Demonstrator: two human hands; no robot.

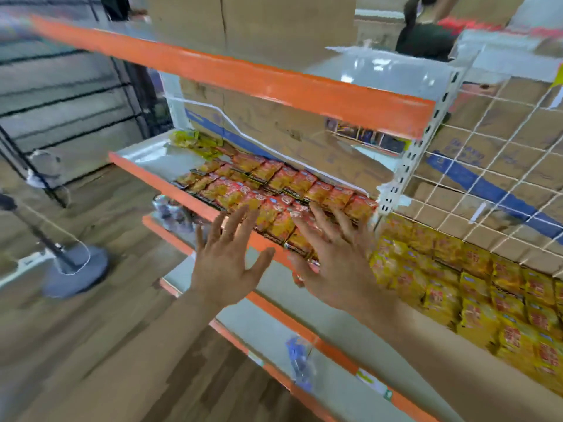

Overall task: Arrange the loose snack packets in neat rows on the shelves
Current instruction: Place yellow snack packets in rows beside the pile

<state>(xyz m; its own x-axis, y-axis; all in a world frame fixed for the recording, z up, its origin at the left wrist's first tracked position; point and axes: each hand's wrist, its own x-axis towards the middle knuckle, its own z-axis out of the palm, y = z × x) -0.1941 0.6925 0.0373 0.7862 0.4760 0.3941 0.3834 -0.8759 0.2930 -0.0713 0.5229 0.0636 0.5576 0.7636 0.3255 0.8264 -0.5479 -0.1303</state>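
Snack packets (274, 185) in rows on shelf (143, 155)

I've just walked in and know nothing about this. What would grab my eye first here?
Two open hands, the left hand and the right hand, spread their fingers over the front rows of red-and-yellow snack packets lying on the middle shelf. The bright orange shelf edge of the top level slants across the upper part of the view. At lower right, yellow packets are stacked in tight rows.
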